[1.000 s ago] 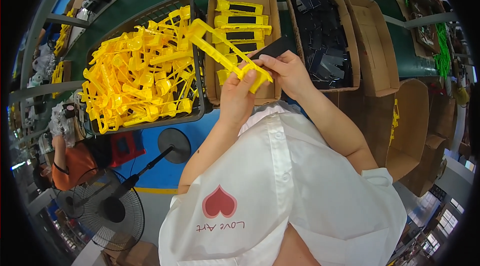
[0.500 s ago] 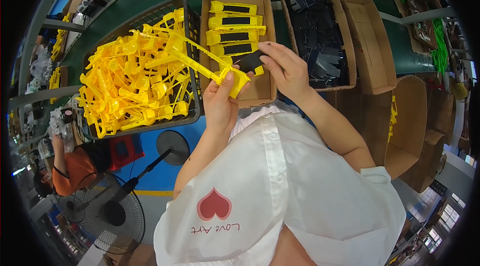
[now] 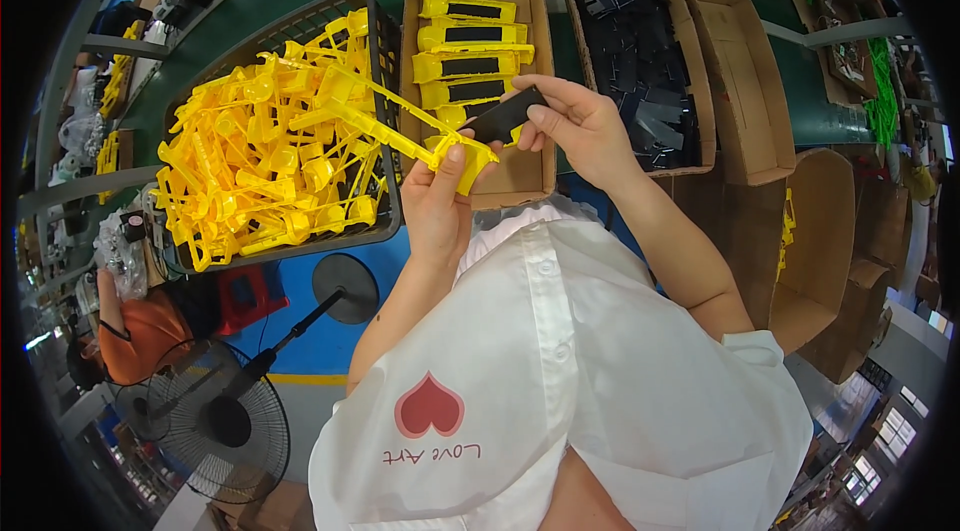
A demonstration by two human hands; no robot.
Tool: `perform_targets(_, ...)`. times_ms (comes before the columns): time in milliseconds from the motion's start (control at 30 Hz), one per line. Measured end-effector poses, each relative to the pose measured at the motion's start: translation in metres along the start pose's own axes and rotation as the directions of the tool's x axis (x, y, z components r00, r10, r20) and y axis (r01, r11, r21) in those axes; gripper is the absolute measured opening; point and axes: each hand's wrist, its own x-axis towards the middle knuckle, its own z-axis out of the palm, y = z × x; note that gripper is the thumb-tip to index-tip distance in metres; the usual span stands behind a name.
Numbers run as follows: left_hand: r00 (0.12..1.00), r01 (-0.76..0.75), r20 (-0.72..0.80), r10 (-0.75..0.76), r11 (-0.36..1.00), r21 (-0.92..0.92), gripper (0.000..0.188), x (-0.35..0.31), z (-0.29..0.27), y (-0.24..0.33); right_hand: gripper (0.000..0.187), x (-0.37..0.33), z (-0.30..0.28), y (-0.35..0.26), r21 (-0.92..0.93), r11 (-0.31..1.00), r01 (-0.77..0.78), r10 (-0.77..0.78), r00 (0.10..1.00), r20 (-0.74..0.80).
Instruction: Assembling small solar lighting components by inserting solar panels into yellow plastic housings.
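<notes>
My left hand (image 3: pixel 440 201) is closed round the near end of a yellow plastic frame (image 3: pixel 385 127), whose two long arms reach up and left over the crate's edge. Between thumb and fingers, my right hand (image 3: pixel 582 128) grips a flat black rectangular piece (image 3: pixel 506 117). The black piece's lower left end is at the yellow frame, by my left thumb; whether they touch I cannot tell. Beyond my hands stands a cardboard box (image 3: pixel 520 176), where several yellow parts (image 3: pixel 470 35) with black panels lie in a row.
A dark plastic crate (image 3: pixel 384 51) heaped with yellow parts (image 3: pixel 270 151) stands left. Right of the middle box are a carton of black pieces (image 3: pixel 640 61) and another long carton (image 3: pixel 740 81). A fan (image 3: pixel 225 421) and a person in orange (image 3: pixel 150 336) are at lower left.
My right hand has shifted slightly, and the black piece is tilted so that more of its flat face shows. The yellow frame in my left hand has barely moved.
</notes>
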Motion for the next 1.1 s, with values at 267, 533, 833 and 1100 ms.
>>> perform_targets(267,1.000,0.004,-0.006,-0.004,1.000,0.004,0.025,-0.002,0.001,-0.005,0.024,0.001,-0.002,0.001,-0.334,0.942,0.022,-0.070,0.988,-0.134)
perform_targets(533,0.995,-0.093,-0.018,0.100,0.962,0.255,0.023,-0.005,0.007,0.000,0.011,0.006,-0.012,0.003,-0.799,0.478,0.366,-0.491,0.865,0.102)
perform_targets(833,0.989,-0.101,-0.059,0.133,0.920,0.378,0.025,-0.002,0.015,-0.006,0.013,0.024,-0.017,0.017,-0.934,0.063,0.352,-0.409,0.863,0.298)
perform_targets(1100,0.961,-0.189,-0.112,0.254,0.893,0.408,0.024,0.001,0.016,-0.011,0.014,0.015,-0.025,0.020,-0.896,-0.028,0.442,-0.446,0.797,0.407)
